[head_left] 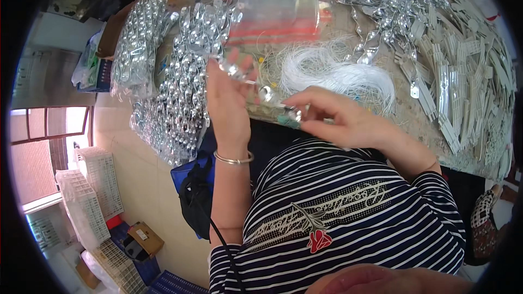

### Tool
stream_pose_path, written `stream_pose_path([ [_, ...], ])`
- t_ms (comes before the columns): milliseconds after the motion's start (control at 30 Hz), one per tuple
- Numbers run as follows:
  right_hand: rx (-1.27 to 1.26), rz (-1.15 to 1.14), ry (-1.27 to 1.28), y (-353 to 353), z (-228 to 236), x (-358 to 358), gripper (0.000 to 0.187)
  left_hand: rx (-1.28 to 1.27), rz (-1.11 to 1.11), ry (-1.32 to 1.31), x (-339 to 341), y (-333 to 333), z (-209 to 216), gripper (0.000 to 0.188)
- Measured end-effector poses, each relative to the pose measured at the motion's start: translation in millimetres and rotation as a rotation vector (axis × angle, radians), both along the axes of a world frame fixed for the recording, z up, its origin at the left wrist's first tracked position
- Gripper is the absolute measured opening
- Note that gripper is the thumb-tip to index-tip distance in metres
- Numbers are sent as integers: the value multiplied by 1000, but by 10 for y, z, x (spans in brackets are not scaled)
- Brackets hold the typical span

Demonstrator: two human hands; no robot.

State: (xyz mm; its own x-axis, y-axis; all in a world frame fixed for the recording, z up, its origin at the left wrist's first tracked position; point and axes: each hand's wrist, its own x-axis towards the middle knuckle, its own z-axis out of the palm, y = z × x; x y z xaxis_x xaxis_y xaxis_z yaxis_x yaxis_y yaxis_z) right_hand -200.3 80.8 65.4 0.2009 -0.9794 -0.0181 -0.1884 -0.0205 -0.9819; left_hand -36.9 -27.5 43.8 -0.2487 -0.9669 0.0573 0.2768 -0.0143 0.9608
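Observation:
A shiny twisted silver strip (267, 94) stretches slantwise between my two hands above the table edge. My left hand (231, 95) is closed around its upper left part, with the fingertips slightly blurred. Thumb and fingers of my right hand (340, 120) pinch the lower right end. Just beyond the strip lies a loose coil of white cord (340, 73). Many similar twisted strips (188, 60) are spread in rows to the left of my left hand, hanging over the table's edge.
A clear plastic bag with a red band (275, 8) lies at the far middle. More silver strips (392, 0) are heaped at the far right, beside piled pale flat slats (463, 71). White plastic crates (101, 179) and a cardboard box (146, 239) stand on the left floor.

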Motion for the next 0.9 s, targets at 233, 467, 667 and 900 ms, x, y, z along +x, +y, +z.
stream_pose_path([
  [233,-176,118,182,-245,-406,109,24,-99,84,173,419,-302,211,43],
  [467,-149,-95,334,-946,-599,-165,20,-125,73,-207,559,-217,206,45],
  [667,-352,-217,635,-1487,-853,-44,18,67,-117,-242,579,30,-154,44],
  [900,-362,-192,774,-1599,-985,-44,17,246,-199,-119,593,98,-295,43],
])
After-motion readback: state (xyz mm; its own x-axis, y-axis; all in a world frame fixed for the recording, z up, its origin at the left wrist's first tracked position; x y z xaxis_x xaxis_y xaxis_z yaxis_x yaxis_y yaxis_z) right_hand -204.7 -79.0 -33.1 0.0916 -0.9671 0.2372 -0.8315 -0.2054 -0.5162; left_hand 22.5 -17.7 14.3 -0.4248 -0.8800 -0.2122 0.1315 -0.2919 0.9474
